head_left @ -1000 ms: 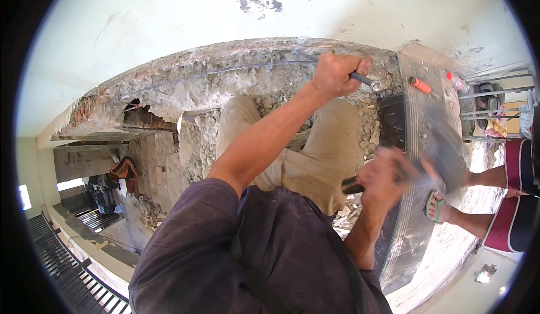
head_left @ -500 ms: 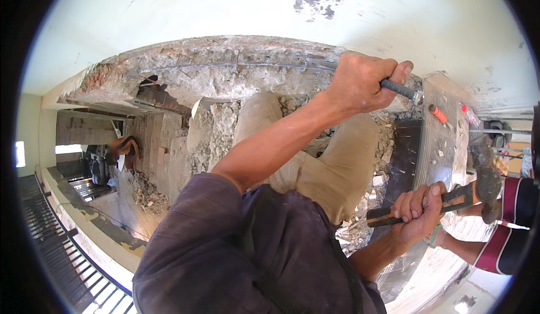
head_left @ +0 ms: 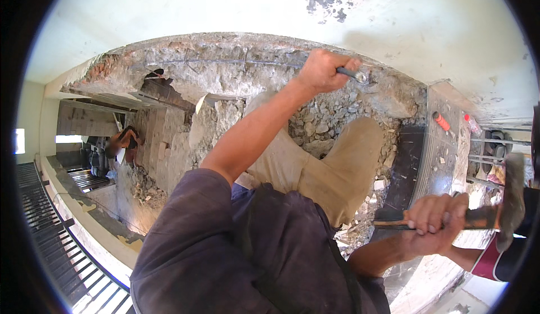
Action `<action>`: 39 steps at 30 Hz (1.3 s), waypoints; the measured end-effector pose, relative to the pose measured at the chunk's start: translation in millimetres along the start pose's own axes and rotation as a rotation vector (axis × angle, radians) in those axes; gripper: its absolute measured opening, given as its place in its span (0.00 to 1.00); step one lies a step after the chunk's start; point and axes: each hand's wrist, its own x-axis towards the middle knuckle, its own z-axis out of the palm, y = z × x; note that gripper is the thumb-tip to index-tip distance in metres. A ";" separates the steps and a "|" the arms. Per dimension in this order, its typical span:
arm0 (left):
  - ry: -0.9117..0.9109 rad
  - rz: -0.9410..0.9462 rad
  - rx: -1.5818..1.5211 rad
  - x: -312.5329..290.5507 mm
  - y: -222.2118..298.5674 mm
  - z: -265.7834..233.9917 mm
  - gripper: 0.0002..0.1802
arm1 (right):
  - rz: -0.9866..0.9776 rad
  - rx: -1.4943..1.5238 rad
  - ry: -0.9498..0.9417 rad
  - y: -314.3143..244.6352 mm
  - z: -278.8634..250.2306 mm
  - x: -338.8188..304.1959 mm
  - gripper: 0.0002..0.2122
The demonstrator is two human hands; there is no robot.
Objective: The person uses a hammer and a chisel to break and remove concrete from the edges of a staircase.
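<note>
Hammer point(head_left: 481, 218) gripped in the right hand point(head_left: 437, 218), metal rod point(head_left: 350, 74) in the left hand point(head_left: 326, 71)

The left hand is wrapped tightly around the metal rod, whose round end sticks out to the right of the fist. The rod's other end is hidden, so whether it touches anything cannot be told. The right hand, nearer the body and well to the right of the left hand, has its fingers curled firmly around the hammer's orange and black handle. The butt shows on that hand's left; the heavy dark head stands to its right, well apart from the metal rod.

Around the left hand and far to its left runs a band of broken masonry point(head_left: 214, 69), grey with reddish patches. Beyond it rises a pale wall point(head_left: 225, 10) with flaking paint. Rubble point(head_left: 320, 120) lies on the near side of the left hand, between and beside the person's tan trousers point(head_left: 351, 162). Just beyond the right hand and slightly left of it is a dark panel point(head_left: 404, 156). Farther beyond that hand lies an orange cylinder point(head_left: 441, 121), with a red-capped bottle point(head_left: 473, 125) near it. Another person's maroon and black shorts point(head_left: 485, 261) show to the right hand's right. Far left of the left hand, a second person point(head_left: 133, 138) bends over.
</note>
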 end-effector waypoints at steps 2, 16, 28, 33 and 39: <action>-0.025 -0.038 0.014 -1.0 -8.1 -4.6 0.27 | -0.118 0.021 -0.024 -9.0 3.0 8.0 0.10; -0.216 -0.256 0.119 -2.5 -11.5 3.7 0.28 | 0.532 -0.433 0.412 50.4 45.1 6.1 0.11; -0.112 -0.423 0.151 20.7 -4.3 11.8 0.24 | 0.715 -0.424 0.173 108.2 41.3 28.6 0.09; -0.106 -0.391 0.152 21.8 -9.1 0.6 0.23 | 0.504 -0.659 0.347 61.2 56.9 21.0 0.12; -0.133 -0.427 0.193 27.1 -6.9 9.2 0.30 | -0.193 -0.076 0.042 -24.2 35.9 67.1 0.18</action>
